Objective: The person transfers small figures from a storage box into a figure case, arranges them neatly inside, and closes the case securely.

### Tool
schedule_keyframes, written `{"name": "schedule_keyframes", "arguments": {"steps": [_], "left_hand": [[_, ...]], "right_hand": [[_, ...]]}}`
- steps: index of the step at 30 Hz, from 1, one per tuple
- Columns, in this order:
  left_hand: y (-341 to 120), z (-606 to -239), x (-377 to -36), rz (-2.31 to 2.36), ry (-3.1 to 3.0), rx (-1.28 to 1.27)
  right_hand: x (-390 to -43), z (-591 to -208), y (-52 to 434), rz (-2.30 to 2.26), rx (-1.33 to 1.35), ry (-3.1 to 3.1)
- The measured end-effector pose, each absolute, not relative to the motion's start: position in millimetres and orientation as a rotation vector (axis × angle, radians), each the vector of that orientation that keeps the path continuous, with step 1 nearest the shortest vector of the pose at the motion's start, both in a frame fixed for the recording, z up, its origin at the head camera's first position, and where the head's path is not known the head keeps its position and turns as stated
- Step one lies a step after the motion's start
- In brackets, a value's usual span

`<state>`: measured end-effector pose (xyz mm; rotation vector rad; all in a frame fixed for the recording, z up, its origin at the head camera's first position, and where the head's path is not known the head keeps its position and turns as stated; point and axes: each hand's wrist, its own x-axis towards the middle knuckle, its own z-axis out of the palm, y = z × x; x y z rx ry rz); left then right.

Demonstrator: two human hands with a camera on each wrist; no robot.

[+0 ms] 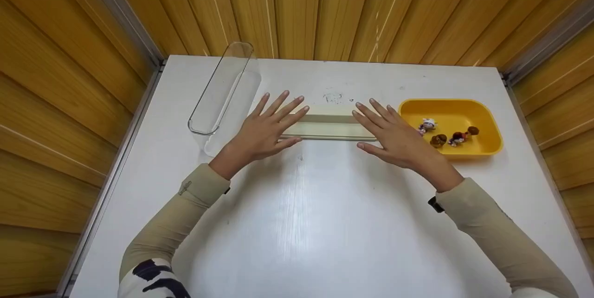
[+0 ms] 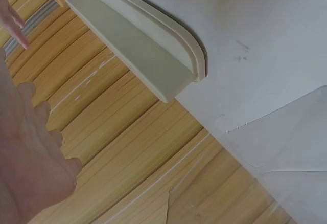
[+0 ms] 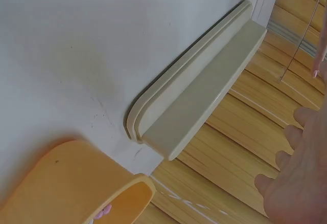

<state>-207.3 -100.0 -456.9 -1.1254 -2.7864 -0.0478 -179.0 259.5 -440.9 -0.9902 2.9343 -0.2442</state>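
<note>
Near the ends of the cream box (image 1: 332,119), placed between the clear cover (image 1: 218,89) at left and yellow tray (image 1: 482,117) at right, the left hand (image 1: 264,132) and right hand (image 1: 397,138) are held with fingers spread, nothing gripped. A preparatory pause is suggested; for any grasp, fingers must be curled.

On the glossy white tabletop (image 1: 315,205), dark-flecked near its far edge, a long pale cream-green box (image 1: 329,128) contrasts with a plain bright yellow rounded plastic tub (image 1: 485,126) toward the right edge, its small figurines (image 1: 438,140) mixing brown, white, pink and red. Toward the far left corner, a colourless see-through oblong lid (image 1: 218,91) has a grey rim; honey-brown wood-grain panels (image 1: 297,10) bear dark grooves and white streaks.
</note>
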Motion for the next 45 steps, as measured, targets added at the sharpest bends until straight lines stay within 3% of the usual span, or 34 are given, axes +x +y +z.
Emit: {"name": "schedule_keyframes", "arguments": {"steps": [30,45], "left_hand": [[-117.8,-470.7,-212.0,-0.599,-2.932,-0.808],[-127.1,-511.7,-230.4,-1.585,-2.729,-0.463]], "right_hand": [[-207.9,-409.9,348.0,-0.345,-0.559,2.830],[-231.1,-407.7,393.9,-0.325,-0.414,2.727]]}}
